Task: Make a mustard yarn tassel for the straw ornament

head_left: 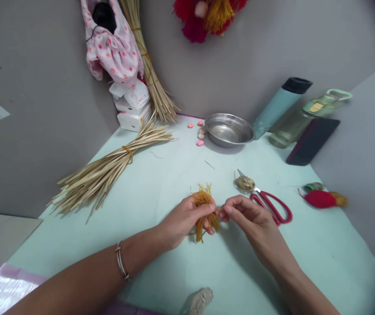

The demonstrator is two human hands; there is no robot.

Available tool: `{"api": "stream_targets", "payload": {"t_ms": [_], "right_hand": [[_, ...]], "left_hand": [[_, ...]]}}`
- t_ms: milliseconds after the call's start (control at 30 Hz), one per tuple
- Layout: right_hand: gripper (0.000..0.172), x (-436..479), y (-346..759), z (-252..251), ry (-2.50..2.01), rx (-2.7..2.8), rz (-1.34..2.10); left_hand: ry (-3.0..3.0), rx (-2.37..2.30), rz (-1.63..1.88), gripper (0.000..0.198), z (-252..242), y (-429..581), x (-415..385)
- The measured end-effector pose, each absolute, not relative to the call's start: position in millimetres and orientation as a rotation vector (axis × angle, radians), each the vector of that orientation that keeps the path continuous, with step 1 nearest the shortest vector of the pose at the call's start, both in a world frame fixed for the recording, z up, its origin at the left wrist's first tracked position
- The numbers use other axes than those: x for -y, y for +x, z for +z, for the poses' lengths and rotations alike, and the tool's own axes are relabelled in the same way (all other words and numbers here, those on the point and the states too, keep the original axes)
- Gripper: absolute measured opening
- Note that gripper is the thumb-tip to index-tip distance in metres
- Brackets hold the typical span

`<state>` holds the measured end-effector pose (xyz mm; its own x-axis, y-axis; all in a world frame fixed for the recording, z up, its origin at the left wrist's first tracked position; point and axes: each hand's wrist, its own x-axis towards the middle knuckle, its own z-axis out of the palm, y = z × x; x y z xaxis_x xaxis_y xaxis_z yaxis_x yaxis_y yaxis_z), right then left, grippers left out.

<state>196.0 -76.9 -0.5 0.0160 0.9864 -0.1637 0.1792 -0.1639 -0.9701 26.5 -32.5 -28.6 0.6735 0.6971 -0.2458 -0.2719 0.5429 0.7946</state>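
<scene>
A bunch of golden-yellow yarn (203,199), frayed at its top and bottom ends, is gripped between the thumb and fingers of my left hand (185,216). Close by on the right, my right hand (251,218) has its thumb and fingertips pinched together beside the yarn. Whatever is in that pinch is too small to make out. Beyond my right hand lie red-handled scissors (274,208), with a small tan wound bundle (245,183) resting over their blades.
Bundled straw strips (108,170) lie at the left. Behind are a steel bowl (229,143), pink beads (200,143), a teal tumbler (277,105), a green bottle (302,120) and a leaning phone (313,142). Red yarn (320,198) sits at the right, a grey lump (201,301) in front.
</scene>
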Motion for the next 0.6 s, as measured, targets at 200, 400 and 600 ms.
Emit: {"api": "stream_targets", "payload": {"t_ms": [200,400,600], "right_hand": [[0.019,76.8,195.6,-3.3,-1.495,1.219,1.216],[0.018,78.7,195.7,-4.2,-1.499,1.196,1.201],[0.015,81.4,193.4,-1.6,-1.493,1.248,1.206]], "left_hand": [[0.808,-0.61,0.59,0.02,-29.3,26.4,32.8],[0.838,-0.613,0.567,0.017,-28.3,26.7,32.3],[0.862,-0.621,0.552,0.021,-25.4,26.2,32.2]]}}
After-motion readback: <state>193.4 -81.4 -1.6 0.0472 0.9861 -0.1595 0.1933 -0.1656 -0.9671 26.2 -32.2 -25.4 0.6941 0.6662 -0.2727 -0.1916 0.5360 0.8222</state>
